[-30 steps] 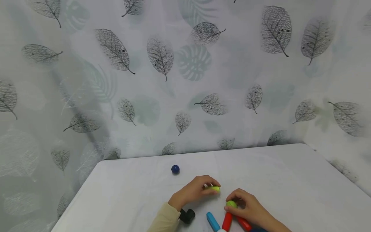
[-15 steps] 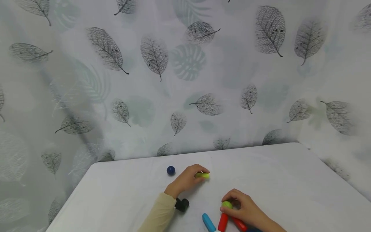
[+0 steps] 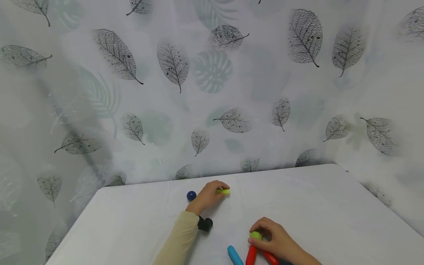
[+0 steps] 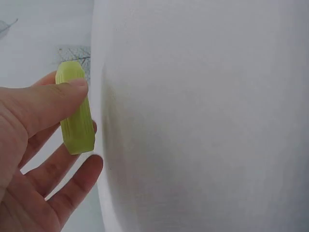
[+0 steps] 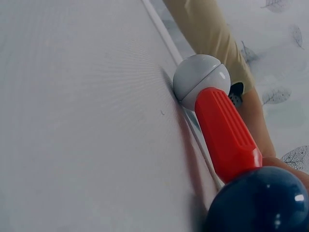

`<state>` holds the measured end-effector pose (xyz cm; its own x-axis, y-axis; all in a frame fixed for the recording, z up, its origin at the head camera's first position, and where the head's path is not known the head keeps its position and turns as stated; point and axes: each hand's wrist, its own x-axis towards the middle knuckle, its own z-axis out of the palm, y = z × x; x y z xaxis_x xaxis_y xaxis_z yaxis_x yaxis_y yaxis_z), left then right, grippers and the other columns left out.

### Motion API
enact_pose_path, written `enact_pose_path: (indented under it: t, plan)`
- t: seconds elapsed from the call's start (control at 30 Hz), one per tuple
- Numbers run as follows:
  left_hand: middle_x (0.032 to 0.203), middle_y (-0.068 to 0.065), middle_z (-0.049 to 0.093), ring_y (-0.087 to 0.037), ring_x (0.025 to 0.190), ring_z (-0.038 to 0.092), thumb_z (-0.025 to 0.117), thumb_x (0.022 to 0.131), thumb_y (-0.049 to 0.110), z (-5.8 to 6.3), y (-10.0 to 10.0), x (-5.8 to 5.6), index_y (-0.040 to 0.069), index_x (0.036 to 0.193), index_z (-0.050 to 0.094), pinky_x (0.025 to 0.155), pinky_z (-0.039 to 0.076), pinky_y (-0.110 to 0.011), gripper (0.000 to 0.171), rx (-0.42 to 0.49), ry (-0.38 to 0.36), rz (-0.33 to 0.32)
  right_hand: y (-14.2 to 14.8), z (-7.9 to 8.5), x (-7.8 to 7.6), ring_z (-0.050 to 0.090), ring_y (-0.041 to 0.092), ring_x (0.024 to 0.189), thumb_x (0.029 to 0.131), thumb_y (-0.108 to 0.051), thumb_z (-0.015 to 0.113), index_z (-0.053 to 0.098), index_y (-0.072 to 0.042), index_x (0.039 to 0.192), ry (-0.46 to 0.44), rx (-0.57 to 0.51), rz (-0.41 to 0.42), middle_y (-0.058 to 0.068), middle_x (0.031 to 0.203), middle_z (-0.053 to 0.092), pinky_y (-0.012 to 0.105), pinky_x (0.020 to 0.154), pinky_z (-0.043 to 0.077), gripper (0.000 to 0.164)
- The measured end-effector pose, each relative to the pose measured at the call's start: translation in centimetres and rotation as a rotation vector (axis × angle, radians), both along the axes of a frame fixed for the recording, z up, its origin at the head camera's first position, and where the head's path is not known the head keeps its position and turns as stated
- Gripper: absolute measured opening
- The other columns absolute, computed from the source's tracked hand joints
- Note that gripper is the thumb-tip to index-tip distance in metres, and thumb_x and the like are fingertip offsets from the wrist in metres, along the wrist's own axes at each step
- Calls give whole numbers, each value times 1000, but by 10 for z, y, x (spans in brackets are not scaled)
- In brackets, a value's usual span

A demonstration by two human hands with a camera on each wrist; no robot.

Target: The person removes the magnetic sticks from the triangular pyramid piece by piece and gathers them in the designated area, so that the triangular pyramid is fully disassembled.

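The person's left hand [image 3: 208, 195] is stretched over the far part of the white surface [image 3: 291, 198], its thumb and forefinger pinching a yellow-green rod [image 4: 78, 128] around its middle; the two lower fingers [image 4: 79, 186] are held apart from it. Just beside this hand, on its left, a navy ball [image 3: 191, 195] lies on the surface. The arm wears a beige sleeve [image 3: 179, 235] and, at the wrist, a black device [image 3: 206, 224]. Nearer and to the right, the right hand [image 3: 273, 237] pinches a yellow-green ball [image 3: 256, 235] between thumb and fingers. The ball sits at the far end of a red rod [image 3: 251, 255]; a second red rod [image 3: 269, 257] runs partly under the hand, and a blue rod [image 3: 235, 255] lies to their left. In the right wrist view, a red rod, which one I cannot tell, links a white ball [image 5: 197, 77] and a dark blue ball [image 5: 263, 205]. Behind the surface hangs a leaf-printed curtain [image 3: 205, 110].
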<state>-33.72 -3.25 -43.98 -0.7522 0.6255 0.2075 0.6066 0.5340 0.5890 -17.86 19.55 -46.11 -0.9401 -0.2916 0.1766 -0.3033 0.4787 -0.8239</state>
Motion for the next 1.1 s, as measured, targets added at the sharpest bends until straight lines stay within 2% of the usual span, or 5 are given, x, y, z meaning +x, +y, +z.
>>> enact_pose_path:
  t: [0.13, 0.5, 0.77, 0.97, 1.1]
  plan:
    - [116, -9, 66, -27, 109, 60, 66, 90, 1, -3, 2, -4, 5, 115, 67, 98, 45, -41, 25, -24, -1, 23, 0, -1, 0, 54, 2, 83, 86, -27, 75, 67, -13, 97, -10, -5, 0, -2, 98, 60, 21, 74, 51, 19]
    - [112, -6, 67, -23, 108, 59, 67, 90, 5, -2, 4, -5, 8, 114, 68, 98, 44, -40, 24, -80, -15, 55, 0, 1, 1, 54, 2, 83, 86, -27, 75, 67, -13, 97, 6, -1, -4, -2, 97, 60, 21, 74, 51, 20]
    - [116, -13, 60, -30, 110, 56, 72, 87, 6, -4, 2, -3, 3, 121, 63, 98, 45, -44, 36, -17, -70, -5, 2, -2, 2, 53, 1, 83, 87, -27, 75, 66, -14, 97, 4, -8, 7, -3, 98, 59, 21, 75, 51, 19]
    - [120, -14, 59, -31, 117, 54, 69, 90, 7, -3, 0, 1, 4, 127, 58, 101, 43, -44, 39, 23, -100, -5, 2, -2, 1, 53, 2, 84, 87, -27, 74, 66, -14, 97, -13, -5, 8, -3, 99, 59, 20, 76, 51, 19]
    - [124, -15, 58, -31, 120, 54, 67, 91, 8, 0, -1, 6, 5, 129, 57, 103, 42, -43, 39, 44, -95, -23, 2, -2, 1, 53, 2, 84, 87, -27, 74, 66, -13, 97, -16, 1, 7, -3, 99, 59, 20, 76, 50, 19]
